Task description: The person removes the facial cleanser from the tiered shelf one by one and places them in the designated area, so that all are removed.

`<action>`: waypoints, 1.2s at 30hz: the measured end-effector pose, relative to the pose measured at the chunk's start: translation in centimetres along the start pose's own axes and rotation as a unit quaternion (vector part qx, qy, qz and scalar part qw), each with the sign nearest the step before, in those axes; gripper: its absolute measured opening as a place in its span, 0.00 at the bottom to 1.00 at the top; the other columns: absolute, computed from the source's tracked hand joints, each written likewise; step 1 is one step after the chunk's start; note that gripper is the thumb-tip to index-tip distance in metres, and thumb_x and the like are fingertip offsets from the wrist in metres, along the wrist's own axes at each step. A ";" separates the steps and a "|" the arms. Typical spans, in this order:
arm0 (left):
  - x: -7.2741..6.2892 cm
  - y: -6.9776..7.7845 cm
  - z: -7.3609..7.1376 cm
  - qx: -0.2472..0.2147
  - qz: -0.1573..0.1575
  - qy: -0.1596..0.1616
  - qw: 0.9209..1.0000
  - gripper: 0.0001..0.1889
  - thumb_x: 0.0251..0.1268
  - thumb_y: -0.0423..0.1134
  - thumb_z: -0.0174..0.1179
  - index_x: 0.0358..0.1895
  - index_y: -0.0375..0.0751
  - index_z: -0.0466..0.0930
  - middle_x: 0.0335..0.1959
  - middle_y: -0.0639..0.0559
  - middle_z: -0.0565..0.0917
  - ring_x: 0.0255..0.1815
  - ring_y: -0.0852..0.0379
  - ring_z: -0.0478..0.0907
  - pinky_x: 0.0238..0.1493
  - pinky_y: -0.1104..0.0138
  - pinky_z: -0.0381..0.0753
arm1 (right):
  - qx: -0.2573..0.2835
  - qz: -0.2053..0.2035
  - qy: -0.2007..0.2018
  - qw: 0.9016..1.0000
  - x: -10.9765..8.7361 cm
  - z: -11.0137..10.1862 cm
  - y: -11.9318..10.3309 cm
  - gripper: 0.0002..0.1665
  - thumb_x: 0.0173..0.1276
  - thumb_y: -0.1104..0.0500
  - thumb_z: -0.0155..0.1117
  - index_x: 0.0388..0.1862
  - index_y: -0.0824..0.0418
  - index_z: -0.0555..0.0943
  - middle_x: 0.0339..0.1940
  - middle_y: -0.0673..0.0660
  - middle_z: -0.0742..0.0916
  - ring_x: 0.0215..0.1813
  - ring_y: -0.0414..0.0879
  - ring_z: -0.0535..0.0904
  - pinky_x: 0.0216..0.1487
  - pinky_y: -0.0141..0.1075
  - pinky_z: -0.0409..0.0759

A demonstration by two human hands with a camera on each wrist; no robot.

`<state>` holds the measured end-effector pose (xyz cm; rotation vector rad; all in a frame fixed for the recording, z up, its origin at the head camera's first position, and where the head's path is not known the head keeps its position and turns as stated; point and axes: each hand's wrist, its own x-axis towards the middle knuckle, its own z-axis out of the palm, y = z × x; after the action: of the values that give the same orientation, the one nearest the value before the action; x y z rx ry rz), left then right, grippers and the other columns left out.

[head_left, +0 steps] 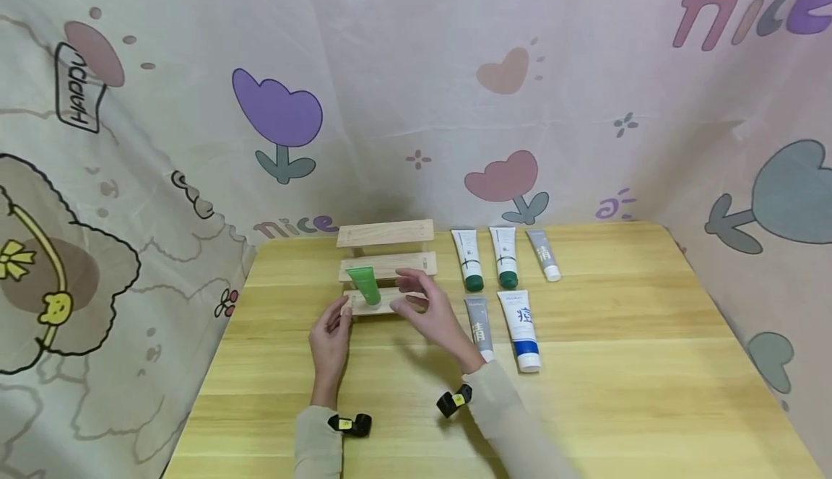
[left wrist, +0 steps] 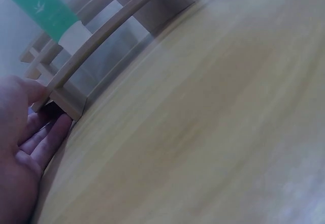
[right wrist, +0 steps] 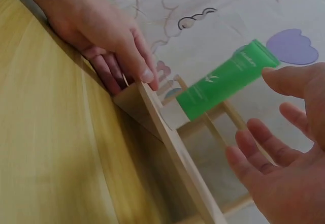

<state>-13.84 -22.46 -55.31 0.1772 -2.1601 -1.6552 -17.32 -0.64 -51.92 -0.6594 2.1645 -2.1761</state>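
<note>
A small three-step wooden rack (head_left: pixel 386 233) stands at the back left of the table. On its lowest step a green squeeze tube (head_left: pixel 365 286) stands on its white cap, leaning a little. My left hand (head_left: pixel 329 345) holds the left end of that step; in the left wrist view, the thumb is on top and the fingers (left wrist: pixel 55 132) are at the end support. To the right of the tube is my right hand (head_left: pixel 432 313), its fingers spread and relaxed, holding nothing. In the right wrist view its thumb (right wrist: pixel 284 81) is close to the tube's upper end; whether they touch, I cannot tell.
Right of the rack lie two white tubes with green caps (head_left: pixel 469 259) (head_left: pixel 504 256), a grey tube (head_left: pixel 543 253), another grey tube (head_left: pixel 477 324) partly behind the right wrist, and a white tube with a blue band (head_left: pixel 520 329). A patterned cloth (head_left: pixel 390 103) hangs behind the table.
</note>
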 end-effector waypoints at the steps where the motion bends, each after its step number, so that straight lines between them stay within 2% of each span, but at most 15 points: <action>1: 0.0 0.0 0.0 -0.002 -0.002 -0.003 1.000 0.14 0.74 0.29 0.61 0.59 0.28 0.83 0.54 0.34 0.86 0.47 0.42 0.86 0.43 0.75 0.85 | 0.006 0.004 -0.002 1.000 0.1 0.1 0.1 0.32 0.71 0.62 0.71 0.72 0.57 0.72 0.61 0.59 0.82 0.65 0.62 0.76 0.67 0.50 0.78; 3: -0.1 0.0 0.1 -0.005 -0.005 -0.007 1.000 0.15 0.75 0.29 0.61 0.59 0.28 0.82 0.54 0.34 0.86 0.48 0.41 0.86 0.43 0.74 0.85 | 0.014 0.007 -0.006 1.000 0.4 0.5 0.4 0.32 0.71 0.64 0.71 0.72 0.57 0.73 0.61 0.62 0.82 0.65 0.63 0.76 0.67 0.49 0.78; 7: 0.1 -0.1 0.0 -0.006 -0.005 -0.006 1.000 0.15 0.75 0.31 0.60 0.60 0.29 0.82 0.54 0.35 0.86 0.47 0.45 0.86 0.44 0.75 0.85 | 0.018 -0.002 -0.010 1.000 1.1 1.3 0.7 0.31 0.71 0.64 0.70 0.71 0.57 0.73 0.61 0.67 0.81 0.65 0.63 0.76 0.66 0.48 0.79; 13: 0.3 -0.6 -0.1 0.002 -0.004 -0.006 1.000 0.14 0.75 0.31 0.61 0.59 0.30 0.83 0.54 0.36 0.86 0.48 0.46 0.86 0.44 0.75 0.85 | 0.001 -0.005 -0.019 1.000 2.0 2.9 1.7 0.29 0.72 0.63 0.69 0.70 0.59 0.73 0.61 0.62 0.83 0.64 0.58 0.79 0.66 0.49 0.79; 15: 0.4 -1.5 0.1 0.001 -0.007 -0.004 1.000 0.14 0.75 0.31 0.61 0.59 0.31 0.83 0.54 0.36 0.86 0.48 0.45 0.86 0.44 0.76 0.84 | 0.003 0.002 -0.021 1.000 2.1 3.4 1.9 0.29 0.72 0.63 0.69 0.70 0.59 0.74 0.61 0.62 0.83 0.64 0.58 0.79 0.66 0.51 0.79; 17: 0.5 -2.5 0.2 0.001 -0.009 -0.002 1.000 0.14 0.75 0.32 0.61 0.59 0.33 0.84 0.55 0.37 0.86 0.48 0.49 0.86 0.43 0.78 0.83 | 0.002 0.010 -0.018 1.000 2.2 3.8 2.0 0.28 0.73 0.62 0.69 0.69 0.59 0.74 0.61 0.63 0.83 0.64 0.58 0.79 0.66 0.52 0.78; 20: 0.7 -4.0 0.3 -0.001 -0.007 0.004 1.000 0.14 0.76 0.36 0.62 0.59 0.37 0.85 0.55 0.39 0.86 0.47 0.60 0.85 0.44 0.80 0.82 | -0.006 0.020 -0.010 1.000 2.4 4.3 2.2 0.26 0.73 0.62 0.68 0.68 0.58 0.74 0.60 0.62 0.83 0.64 0.56 0.79 0.67 0.50 0.78; 23: 0.8 -4.4 0.3 -0.004 -0.002 0.005 1.000 0.14 0.75 0.38 0.63 0.59 0.39 0.85 0.54 0.41 0.87 0.46 0.67 0.84 0.44 0.80 0.82 | -0.019 0.027 -0.003 0.999 2.7 4.7 2.4 0.24 0.74 0.63 0.67 0.66 0.58 0.74 0.59 0.60 0.84 0.62 0.53 0.81 0.65 0.46 0.79; 33: 0.8 -4.4 0.3 -0.016 -0.007 0.007 1.000 0.14 0.75 0.37 0.63 0.59 0.39 0.85 0.54 0.41 0.87 0.45 0.68 0.84 0.44 0.79 0.83 | -0.023 0.028 0.021 0.999 2.8 5.3 2.8 0.19 0.74 0.64 0.66 0.61 0.60 0.75 0.55 0.61 0.84 0.59 0.52 0.82 0.59 0.39 0.83; 36: 0.8 -4.3 0.3 -0.015 -0.007 0.006 1.000 0.14 0.75 0.35 0.63 0.59 0.36 0.85 0.55 0.39 0.86 0.46 0.62 0.85 0.43 0.79 0.83 | -0.023 0.028 0.024 0.999 2.6 5.2 2.8 0.20 0.74 0.63 0.67 0.62 0.60 0.75 0.56 0.60 0.84 0.59 0.51 0.82 0.59 0.38 0.83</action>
<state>-15.33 -23.67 -59.28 0.1921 -2.1279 -1.6898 -19.01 -6.47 -54.00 -0.5454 2.2334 -2.1433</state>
